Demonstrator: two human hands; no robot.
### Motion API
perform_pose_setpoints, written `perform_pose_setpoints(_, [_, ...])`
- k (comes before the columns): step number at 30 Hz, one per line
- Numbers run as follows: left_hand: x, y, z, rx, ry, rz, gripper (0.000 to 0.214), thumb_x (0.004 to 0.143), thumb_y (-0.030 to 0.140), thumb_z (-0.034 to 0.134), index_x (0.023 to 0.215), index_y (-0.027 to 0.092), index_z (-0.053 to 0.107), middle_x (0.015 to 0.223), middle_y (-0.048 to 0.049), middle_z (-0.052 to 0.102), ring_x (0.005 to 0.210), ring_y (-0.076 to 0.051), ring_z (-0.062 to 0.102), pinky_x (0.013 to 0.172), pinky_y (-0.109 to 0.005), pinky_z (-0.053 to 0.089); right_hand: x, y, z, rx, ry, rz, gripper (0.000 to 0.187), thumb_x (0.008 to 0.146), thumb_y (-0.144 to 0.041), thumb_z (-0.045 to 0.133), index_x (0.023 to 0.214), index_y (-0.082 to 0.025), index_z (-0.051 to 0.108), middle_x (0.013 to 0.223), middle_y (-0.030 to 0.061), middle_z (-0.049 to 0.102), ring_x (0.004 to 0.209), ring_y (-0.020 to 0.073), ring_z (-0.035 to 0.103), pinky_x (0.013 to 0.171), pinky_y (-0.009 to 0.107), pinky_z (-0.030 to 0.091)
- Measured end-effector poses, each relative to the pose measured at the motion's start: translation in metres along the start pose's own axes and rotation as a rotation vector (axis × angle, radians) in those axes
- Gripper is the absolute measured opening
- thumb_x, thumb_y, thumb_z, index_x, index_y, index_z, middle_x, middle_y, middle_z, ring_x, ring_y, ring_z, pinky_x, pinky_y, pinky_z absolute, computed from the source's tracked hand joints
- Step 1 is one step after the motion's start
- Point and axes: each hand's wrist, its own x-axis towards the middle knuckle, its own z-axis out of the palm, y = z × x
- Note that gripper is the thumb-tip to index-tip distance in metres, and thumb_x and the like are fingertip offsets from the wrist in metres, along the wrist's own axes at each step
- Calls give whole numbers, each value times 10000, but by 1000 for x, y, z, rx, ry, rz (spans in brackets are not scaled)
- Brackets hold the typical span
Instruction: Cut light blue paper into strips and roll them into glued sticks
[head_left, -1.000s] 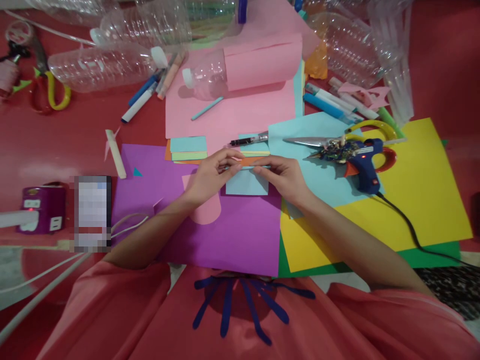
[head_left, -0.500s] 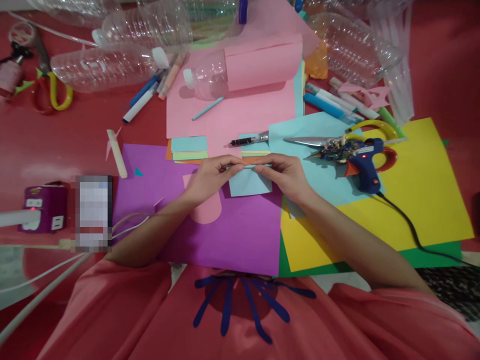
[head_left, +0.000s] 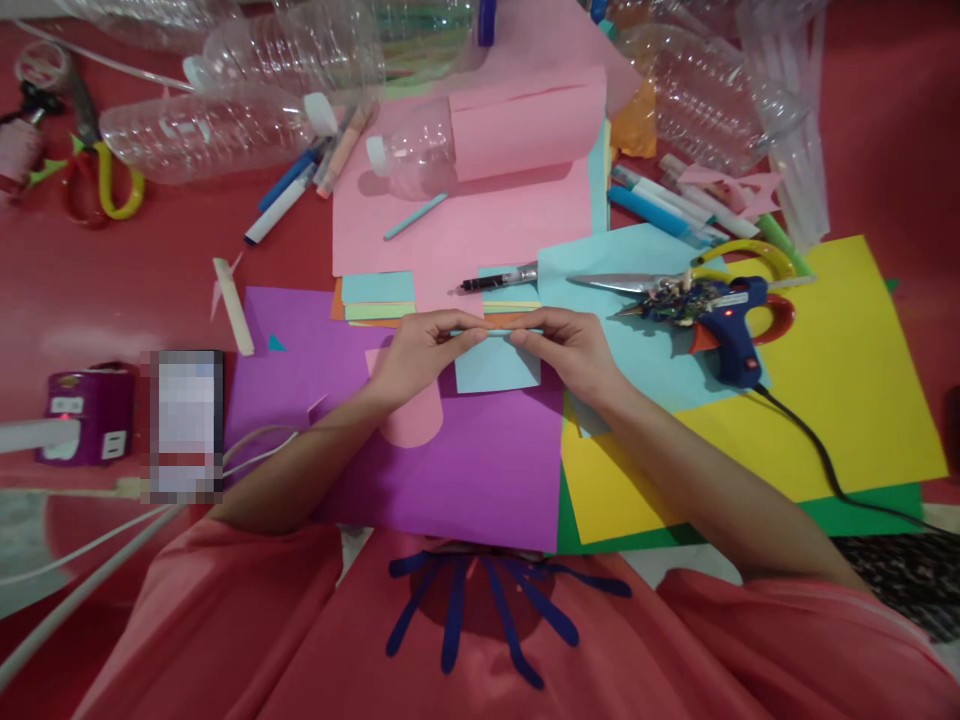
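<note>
Paper (head_left: 498, 370), a small light-blue piece, sits above the purple sheet (head_left: 465, 480), directly in front of the person, its far edge pinched between the thumb and fingers of the left hand (head_left: 426, 348) and likewise of the right hand (head_left: 568, 345). That edge looks rounded, perhaps a thin curl, though the fingertips hide much of it. The likeliest trouble is a skewed curl: if one thumb presses or turns harder than the other, the two ends would run out of line. Should either pinch slacken, the springy paper could open out; too tight a squeeze might crease it flat. The pen (head_left: 499, 280) lies just beyond the fingers, where a knuckle could nudge it away. A worse hazard is probably the glue gun (head_left: 739, 340), on its side past the right hand: its red light is lit, its nozzle (head_left: 626, 313) points toward that hand, and it lies against the scissors (head_left: 626, 284). A wide swing of the right arm, or a snag on the cord (head_left: 817, 455), could drag the tip onto skin, while any drip would spoil the blue sheet (head_left: 645, 370) underneath.
</note>
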Motion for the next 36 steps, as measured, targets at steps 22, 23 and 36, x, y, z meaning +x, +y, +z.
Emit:
perform_pose_setpoints(22, [1,-1,1,-81,12,26,238,761,421,748,866,210,783,888,-47,775,774,-145,662,709,-274,513,0,-3,0,22,22,46,243,714,-484,792,807,-259,791,890,31,782,820,179,687,787,351,539])
perform_pose_setpoints(23, [0,-1,1,-78,10,35,226,764,410,746,864,210,779,888,-47,772,786,-148,666,721,-276,516,0,-3,0,38,15,44,229,712,-467,796,819,-264,794,917,33,787,849,184,696,808,357,541])
perform_pose_setpoints(36, [-1,1,1,-50,-18,7,215,811,390,687,881,203,767,899,-43,763,823,-161,675,747,-282,523,-2,1,2,-59,15,9,114,750,-346,741,787,-249,788,840,35,771,707,152,647,650,307,505])
